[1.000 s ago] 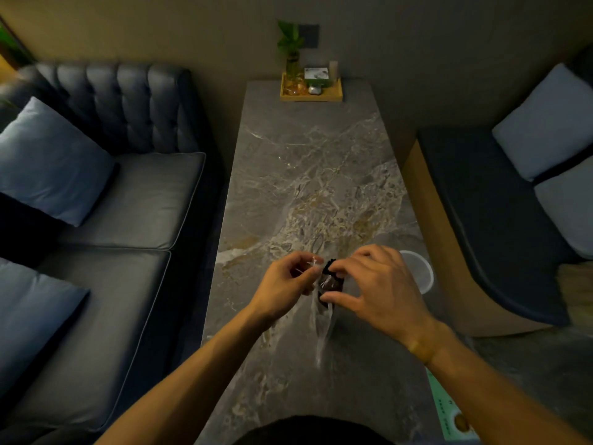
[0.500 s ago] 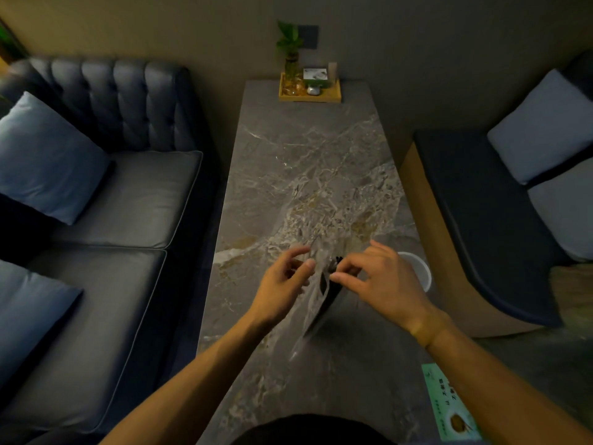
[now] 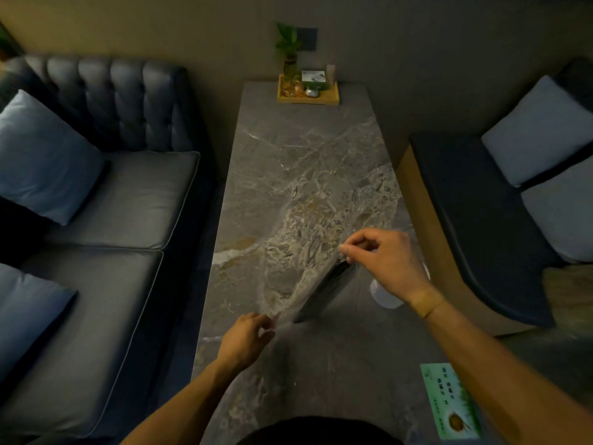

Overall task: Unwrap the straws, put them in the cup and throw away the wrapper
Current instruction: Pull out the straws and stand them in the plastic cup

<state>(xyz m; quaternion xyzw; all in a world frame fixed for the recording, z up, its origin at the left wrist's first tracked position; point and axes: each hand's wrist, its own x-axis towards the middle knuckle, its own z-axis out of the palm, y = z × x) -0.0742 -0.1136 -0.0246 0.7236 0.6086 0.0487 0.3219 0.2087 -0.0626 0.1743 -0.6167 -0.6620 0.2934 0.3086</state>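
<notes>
A bundle of black straws (image 3: pixel 325 292) hangs slanted over the marble table (image 3: pixel 305 162). My right hand (image 3: pixel 385 261) pinches its upper end. My left hand (image 3: pixel 245 340) pinches the lower end of the clear plastic wrapper (image 3: pixel 284 311), which is stretched out from the straws' lower end towards me. The white cup (image 3: pixel 386 292) stands on the table under my right wrist and is mostly hidden by it.
A green printed card (image 3: pixel 451 401) lies at the table's near right edge. A wooden tray (image 3: pixel 308 96) with a small plant and small items sits at the far end. A dark sofa (image 3: pixel 122 200) runs along the left, a cushioned bench (image 3: pixel 481 220) along the right.
My hands have moved apart: the left has pulled the wrapper back towards me, the right has carried the straws' top end rightwards over the cup. The straws now show more outside the wrapper.
</notes>
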